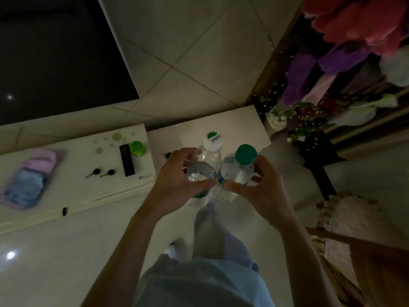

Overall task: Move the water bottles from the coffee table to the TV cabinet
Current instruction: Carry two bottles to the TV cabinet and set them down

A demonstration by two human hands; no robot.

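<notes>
Both my hands hold clear plastic water bottles close together in front of me, above the floor by the white TV cabinet (239,122). My left hand (174,182) is wrapped around a white-capped bottle (212,142) and a second bottle (200,175) that seems to be upside down, its clear base towards me. My right hand (265,189) grips a green-capped bottle (245,156). Another clear bottle part (223,192) shows between my thumbs; I cannot tell which hand carries it. The room is dim.
On the cabinet's left section (73,196) lie a black remote (126,160), a green round object (137,148), two small dark keys (95,172) and a folded purple-blue cloth (28,185). A dark TV screen (55,52) hangs above. A potted plant (277,117) and plush toys (354,29) stand right.
</notes>
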